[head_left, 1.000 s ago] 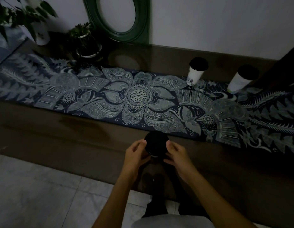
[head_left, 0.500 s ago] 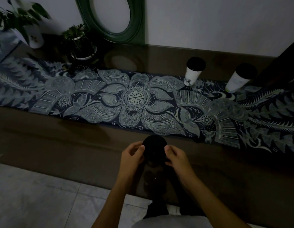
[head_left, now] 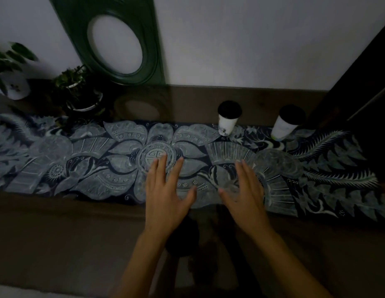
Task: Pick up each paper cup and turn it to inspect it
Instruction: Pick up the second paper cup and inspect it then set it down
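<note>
counter (head_left: pixel 58 233): dark and long, set against the far wall; its near strip is bare wood, which gives room to set a cup down close to the body.
runner (head_left: pixel 90 168): patterned blue cloth lying along the counter's middle, under both far cups.
green frame (head_left: pixel 114 41): leans on the wall at far left, beside two potted plants (head_left: pixel 77 89).
left hand (head_left: pixel 165 194): held flat over the runner, fingers (head_left: pixel 161 166) straight and spread wide, holding nothing; likely freed to reach for another cup.
right hand (head_left: pixel 245 194): the same, fingers wide and empty, aimed toward the far right.
middle cup (head_left: pixel 228 118): white with a dark lid, upright on the runner's far edge.
right cup (head_left: pixel 287 122): white, dark-lidded, upright at far right.
near cup (head_left: pixel 183 237): a dark shape below the left wrist; too dim to tell more.
</note>
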### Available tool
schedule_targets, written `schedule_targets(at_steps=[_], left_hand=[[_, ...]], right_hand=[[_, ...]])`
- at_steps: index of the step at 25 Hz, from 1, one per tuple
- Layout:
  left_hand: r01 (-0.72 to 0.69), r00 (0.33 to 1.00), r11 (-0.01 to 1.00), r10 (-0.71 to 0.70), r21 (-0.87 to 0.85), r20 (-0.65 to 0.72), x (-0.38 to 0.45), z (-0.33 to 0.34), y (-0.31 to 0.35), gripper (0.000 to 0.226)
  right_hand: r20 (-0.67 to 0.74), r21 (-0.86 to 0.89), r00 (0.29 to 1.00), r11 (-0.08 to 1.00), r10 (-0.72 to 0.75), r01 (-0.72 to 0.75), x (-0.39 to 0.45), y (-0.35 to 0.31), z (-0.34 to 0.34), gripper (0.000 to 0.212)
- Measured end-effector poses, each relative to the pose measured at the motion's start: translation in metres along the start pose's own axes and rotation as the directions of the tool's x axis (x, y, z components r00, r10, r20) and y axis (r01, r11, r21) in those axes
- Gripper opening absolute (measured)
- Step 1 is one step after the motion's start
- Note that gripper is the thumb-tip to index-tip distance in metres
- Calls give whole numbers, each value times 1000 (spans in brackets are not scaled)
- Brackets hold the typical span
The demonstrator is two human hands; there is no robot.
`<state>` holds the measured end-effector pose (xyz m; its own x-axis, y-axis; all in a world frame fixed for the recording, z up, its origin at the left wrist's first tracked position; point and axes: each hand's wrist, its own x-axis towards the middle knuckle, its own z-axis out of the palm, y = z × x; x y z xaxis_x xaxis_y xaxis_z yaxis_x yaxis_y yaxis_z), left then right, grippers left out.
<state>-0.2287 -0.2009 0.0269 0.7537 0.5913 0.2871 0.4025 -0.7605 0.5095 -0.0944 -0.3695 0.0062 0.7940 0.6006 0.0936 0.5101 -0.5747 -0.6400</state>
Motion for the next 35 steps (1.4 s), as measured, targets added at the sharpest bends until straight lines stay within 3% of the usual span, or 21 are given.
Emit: schedule_targets(at_steps=[4,8,13,17,19,22,24,26,28,31,33,35], left_hand=[[-43,999,999,44,-14,28,67,33,17,76],[-18,995,999,22,-41,94,143,79,35,73],[-52,983,999,54,-17,176,220,138,48,76],[-150,972,986,134,67,195,277,181,61,76],[-219,957,962,180,164,226,294,196,65,74],[-241,935,940,158,240,318,305,215,61,72],[-207,942,953,134,219,309,305,218,57,67],[-174,954,971,124,165,275,302,215,56,62],[-108,961,992,86,70,262,296,205,56,59],[117,955,980,-67,-159,288,288,175,55,53],[278,936,882,-161,-379,312,276,141,57,46],[414,906,709,-263,-571,331,261,103,62,36]], right_hand=[[-2,78,998,995,62,-62,61,32,-19,88],[67,264,983,947,171,-183,129,68,-18,93],[120,402,954,865,275,-300,200,110,16,102],[212,477,944,816,254,-327,253,139,52,104],[217,530,959,803,182,-272,275,138,66,95],[98,360,989,922,113,-141,298,133,90,57],[154,293,983,946,96,-138,306,129,99,57],[161,258,983,958,85,-125,305,134,100,64],[160,411,982,898,100,-158,295,133,87,55],[201,540,978,828,50,-153,272,121,54,68],[181,496,983,864,-4,-87,252,105,26,73],[166,406,984,914,-60,-12,235,84,-7,88]])
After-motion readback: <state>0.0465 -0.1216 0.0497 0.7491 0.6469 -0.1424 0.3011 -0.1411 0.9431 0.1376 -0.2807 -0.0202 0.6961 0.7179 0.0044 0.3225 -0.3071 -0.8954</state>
